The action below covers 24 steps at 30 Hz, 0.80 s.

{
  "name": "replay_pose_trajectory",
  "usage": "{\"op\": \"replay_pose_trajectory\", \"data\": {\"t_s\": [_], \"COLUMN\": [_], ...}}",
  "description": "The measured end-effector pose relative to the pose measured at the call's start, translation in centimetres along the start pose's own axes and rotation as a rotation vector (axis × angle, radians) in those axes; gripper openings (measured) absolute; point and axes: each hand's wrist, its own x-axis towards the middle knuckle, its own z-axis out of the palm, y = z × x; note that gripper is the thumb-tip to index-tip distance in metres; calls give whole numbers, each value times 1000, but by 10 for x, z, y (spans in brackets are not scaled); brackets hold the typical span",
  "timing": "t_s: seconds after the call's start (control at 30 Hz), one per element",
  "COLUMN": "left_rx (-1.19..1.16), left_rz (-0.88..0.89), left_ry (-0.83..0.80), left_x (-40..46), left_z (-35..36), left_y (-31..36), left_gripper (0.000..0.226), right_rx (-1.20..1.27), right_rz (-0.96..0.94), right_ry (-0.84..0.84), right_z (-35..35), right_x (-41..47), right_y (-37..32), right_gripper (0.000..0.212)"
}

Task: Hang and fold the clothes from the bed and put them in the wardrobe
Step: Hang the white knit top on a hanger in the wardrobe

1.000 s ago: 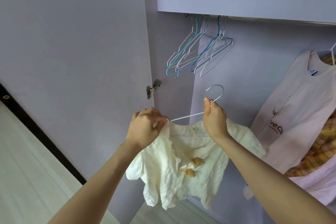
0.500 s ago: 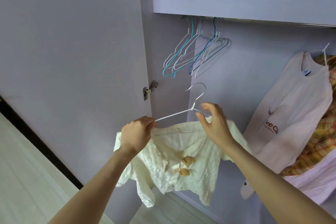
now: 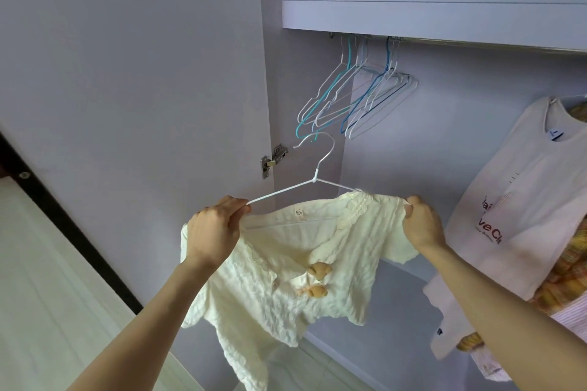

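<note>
A small cream crinkled blouse [image 3: 286,267] with two tan fabric knots on its front hangs on a white wire hanger [image 3: 314,179] in front of the open wardrobe. My left hand [image 3: 214,232] grips the blouse's left shoulder together with the hanger's left arm. My right hand [image 3: 422,224] pinches the blouse's right shoulder, which lies over the hanger's right arm. The hanger's hook points up and left, well below the wardrobe rail [image 3: 495,43].
Several empty white and blue wire hangers [image 3: 352,95] hang on the rail's left end under the shelf [image 3: 428,9]. A pale printed T-shirt [image 3: 521,197] and a yellow checked garment [image 3: 568,273] hang at right. The open door [image 3: 127,89] with its hinge [image 3: 273,159] stands at left.
My right hand let go of the hanger's neck and moved right to the blouse's right shoulder. The blouse is now spread wider on the hanger, whose hook has tipped to the left.
</note>
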Motion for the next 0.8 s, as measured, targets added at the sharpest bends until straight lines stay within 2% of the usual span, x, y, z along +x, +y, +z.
{"op": "replay_pose_trajectory", "data": {"t_s": [0.13,0.2,0.3,0.4,0.47,0.5,0.6,0.8], "left_rx": [-6,-31,-125,-187,-219,-234,-290,-230], "left_rz": [-41,-32,34,101,135,145,185,171], "left_ry": [45,56,3,-71,-101,-120,-209,-326], "left_x": [-2,-1,4,13,21,25,38,75], "left_z": [5,8,14,26,39,46,70,116], "left_y": [-10,-9,-6,0,8,12,26,82], "left_gripper": [16,14,20,22,19,18,17,23], "right_rx": [113,108,-21,-10,-37,-77,-191,-225], "right_rz": [65,154,183,-164,-357,-389,-294,-117], "right_ry": [165,104,-41,-31,-132,-189,-304,-88], "right_z": [-3,-3,-8,-17,-25,-29,-44,-80], "right_x": [3,3,-6,-18,-26,-30,-41,-63], "right_y": [6,12,20,17,20,24,47,76], "right_gripper": [20,22,46,51,39,32,26,25]}}
